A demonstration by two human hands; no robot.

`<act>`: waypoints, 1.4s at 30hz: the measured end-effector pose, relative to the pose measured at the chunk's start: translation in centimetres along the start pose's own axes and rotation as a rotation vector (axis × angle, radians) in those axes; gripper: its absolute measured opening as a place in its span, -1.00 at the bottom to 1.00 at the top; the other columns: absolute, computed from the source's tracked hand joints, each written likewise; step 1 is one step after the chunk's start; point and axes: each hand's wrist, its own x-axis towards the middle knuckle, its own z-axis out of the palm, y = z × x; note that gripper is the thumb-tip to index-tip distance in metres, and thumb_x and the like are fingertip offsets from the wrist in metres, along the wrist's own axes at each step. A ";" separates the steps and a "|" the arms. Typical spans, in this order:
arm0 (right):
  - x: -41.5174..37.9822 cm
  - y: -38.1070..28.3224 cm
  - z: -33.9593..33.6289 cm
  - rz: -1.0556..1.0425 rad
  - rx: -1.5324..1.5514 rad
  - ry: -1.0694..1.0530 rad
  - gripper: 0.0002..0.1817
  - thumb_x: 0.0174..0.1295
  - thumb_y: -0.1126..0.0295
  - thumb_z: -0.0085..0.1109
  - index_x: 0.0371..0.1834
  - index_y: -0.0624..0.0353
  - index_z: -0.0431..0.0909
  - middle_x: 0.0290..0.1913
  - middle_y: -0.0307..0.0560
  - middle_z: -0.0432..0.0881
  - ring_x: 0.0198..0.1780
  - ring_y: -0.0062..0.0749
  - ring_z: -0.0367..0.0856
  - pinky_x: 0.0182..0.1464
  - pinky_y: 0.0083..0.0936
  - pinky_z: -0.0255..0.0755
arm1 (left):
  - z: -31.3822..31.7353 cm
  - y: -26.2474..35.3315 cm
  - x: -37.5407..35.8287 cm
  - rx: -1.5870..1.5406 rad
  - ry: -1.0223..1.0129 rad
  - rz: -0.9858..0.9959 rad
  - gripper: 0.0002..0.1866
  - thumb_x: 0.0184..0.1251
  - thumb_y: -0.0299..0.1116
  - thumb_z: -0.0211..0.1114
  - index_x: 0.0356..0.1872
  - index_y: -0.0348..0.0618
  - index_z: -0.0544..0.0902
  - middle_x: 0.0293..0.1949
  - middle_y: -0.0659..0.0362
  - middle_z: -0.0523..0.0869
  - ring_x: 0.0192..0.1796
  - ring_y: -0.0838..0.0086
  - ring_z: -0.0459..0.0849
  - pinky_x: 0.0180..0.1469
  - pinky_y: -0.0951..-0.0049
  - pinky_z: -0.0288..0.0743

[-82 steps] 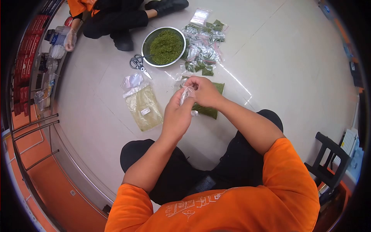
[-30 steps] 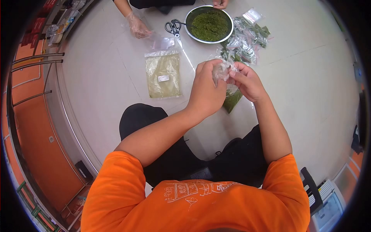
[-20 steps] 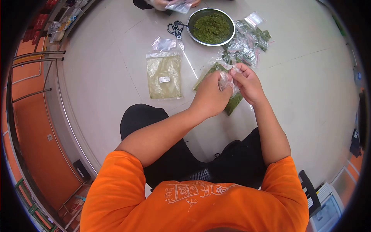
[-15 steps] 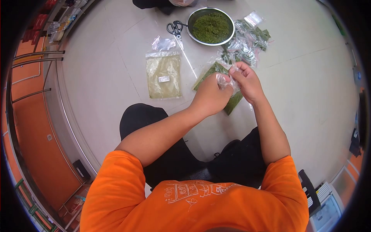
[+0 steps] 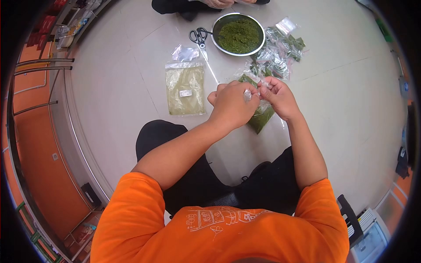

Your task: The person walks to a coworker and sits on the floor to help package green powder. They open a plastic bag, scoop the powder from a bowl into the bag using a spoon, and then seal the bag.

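Observation:
My left hand (image 5: 233, 104) and my right hand (image 5: 280, 97) meet over the floor, fingers closed on a crumpled clear plastic bag (image 5: 264, 105). Its upper end sticks up between my right fingers. Part of the bag is covered by my left hand. Just below them lies a flat dark green leaf piece (image 5: 262, 120), partly hidden by my hands. Beyond my fingers are several small clear zip bags (image 5: 276, 57) with green contents, in a loose heap.
A round metal pan (image 5: 239, 34) of chopped green stuff stands ahead. Black-handled scissors (image 5: 199, 37) lie beside it, with a large flat clear pouch (image 5: 185, 90) nearer me. Another person's hands (image 5: 219, 3) show at the top edge. A metal rack (image 5: 44, 68) stands left.
My left hand has turned over, knuckles up, and shifted slightly left while still on the plastic bag. The other person's hands have come further into view at the top.

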 end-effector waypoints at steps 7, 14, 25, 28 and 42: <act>-0.5 -0.7 -0.2 -0.034 -0.026 -0.097 -0.75 0.34 0.43 0.29 0.02 0.20 0.52 -0.10 -0.26 0.64 -0.05 -0.60 0.61 0.05 -0.57 0.49 | 0.0 -0.5 0.8 -0.215 0.009 -0.094 -0.68 0.21 -0.08 0.34 -0.18 -0.08 0.74 0.01 -0.02 0.68 -0.01 0.11 0.69 0.10 0.23 0.48; -0.6 -0.8 0.2 -0.022 -0.088 -0.130 -0.79 0.33 0.50 0.27 -0.02 0.18 0.52 -0.17 -0.33 0.58 -0.13 -0.67 0.55 -0.03 -0.62 0.46 | 1.4 -1.4 0.7 -0.313 0.097 0.002 -0.72 0.20 -0.16 0.36 -0.30 -0.19 0.74 0.06 -0.06 0.63 0.09 0.16 0.63 0.13 0.27 0.48; 0.2 0.8 0.1 -0.163 -0.301 -0.112 -0.85 0.20 0.59 0.17 -0.18 0.19 0.52 -0.23 -0.36 0.54 -0.26 -0.77 0.45 -0.23 -0.69 0.36 | 1.9 -0.9 -0.2 -0.178 0.085 -0.013 -0.74 0.21 -0.19 0.31 -0.38 -0.23 0.70 0.10 -0.02 0.62 0.13 0.09 0.55 0.21 0.20 0.41; 0.2 0.2 0.3 -0.188 -0.346 -0.096 -0.86 0.20 0.59 0.17 -0.18 0.19 0.52 -0.25 -0.37 0.54 -0.28 -0.78 0.44 -0.24 -0.70 0.35 | 2.2 -1.3 0.1 -0.273 -0.007 -0.066 -0.63 0.20 -0.04 0.30 -0.29 -0.21 0.69 0.19 0.10 0.56 0.26 0.00 0.38 0.22 -0.04 0.28; -0.6 -1.0 0.0 -0.191 -0.408 0.091 -0.68 0.29 0.45 0.32 0.06 0.23 0.49 -0.16 -0.29 0.62 -0.20 -0.65 0.53 -0.06 -0.60 0.46 | 0.4 -0.6 1.4 -0.843 -0.089 -0.371 -0.68 0.40 -0.22 0.13 -0.08 -0.31 0.58 -0.24 0.20 0.61 -0.21 0.57 0.49 -0.15 0.54 0.37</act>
